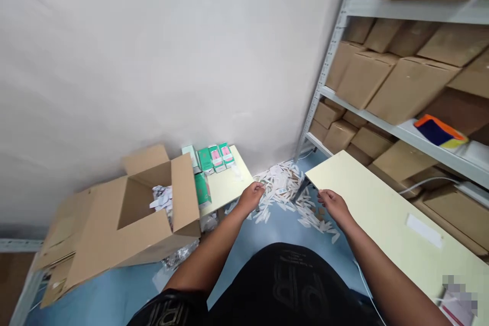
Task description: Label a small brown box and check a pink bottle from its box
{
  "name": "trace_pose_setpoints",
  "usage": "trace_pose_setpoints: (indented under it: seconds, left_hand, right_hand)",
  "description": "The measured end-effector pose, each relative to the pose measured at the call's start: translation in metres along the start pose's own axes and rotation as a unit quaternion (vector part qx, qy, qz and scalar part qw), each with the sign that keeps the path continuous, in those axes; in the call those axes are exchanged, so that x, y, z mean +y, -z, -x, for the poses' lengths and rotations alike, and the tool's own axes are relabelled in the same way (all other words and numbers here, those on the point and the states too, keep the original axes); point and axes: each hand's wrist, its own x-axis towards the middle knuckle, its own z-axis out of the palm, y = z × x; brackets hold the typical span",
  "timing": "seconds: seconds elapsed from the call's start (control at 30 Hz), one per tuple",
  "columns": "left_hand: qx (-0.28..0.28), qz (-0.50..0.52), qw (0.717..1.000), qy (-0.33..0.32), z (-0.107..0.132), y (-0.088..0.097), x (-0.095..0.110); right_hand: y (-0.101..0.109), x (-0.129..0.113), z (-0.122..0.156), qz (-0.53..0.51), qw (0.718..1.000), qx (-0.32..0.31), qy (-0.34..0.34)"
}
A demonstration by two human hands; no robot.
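The left hand [252,197] hangs near the right edge of the left bench [223,188]; the right hand [335,206] is at the left edge of the right bench [367,193]. Both show curled fingers, but I cannot tell whether either grip holds anything. On the left bench sit five small boxes [202,188], four far and one nearer, beside one open carton [114,244]. Uncounted pale strips [282,183] litter the floor [267,234].

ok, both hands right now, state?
Left hand: curled, no held item visible; grip can't be told.
Right hand: curled near the right-side table; grip can't be told.
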Motion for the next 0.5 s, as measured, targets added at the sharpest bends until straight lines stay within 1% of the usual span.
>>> trace_pose_setpoints:
  seconds: [0.1, 0.17, 0.23, 0.3, 0.37, 0.43, 0.5]
  left_hand:
    - [0.023, 0.001, 0.999, 0.030, -0.002, 0.036, -0.019]
    - [0.037, 0.009, 0.999, 0.037, -0.003, 0.053, -0.028]
    - [0.058, 0.015, 0.997, 0.043, -0.004, 0.066, -0.036]
    - [0.083, 0.018, 0.995, 0.053, -0.007, 0.074, -0.045]
    - [0.114, 0.014, 0.991, 0.069, -0.013, 0.078, -0.054]
    - [0.151, 0.007, 0.985, 0.089, -0.024, 0.080, -0.064]
    - [0.192, -0.005, 0.975, 0.115, -0.040, 0.081, -0.074]
  right_hand:
    - [-0.040, -0.021, -0.014, 0.015, 0.999, -0.042, 0.006]
    - [-0.062, -0.034, -0.024, 0.030, 0.997, -0.072, 0.018]
    - [-0.081, -0.047, -0.037, 0.041, 0.993, -0.105, 0.033]
    - [-0.099, -0.059, -0.052, 0.051, 0.988, -0.138, 0.043]
    - [-0.116, -0.070, -0.069, 0.058, 0.982, -0.172, 0.049]
    - [-0.133, -0.080, -0.089, 0.062, 0.975, -0.206, 0.056]
    - [-0.148, -0.089, -0.110, 0.058, 0.967, -0.240, 0.066]
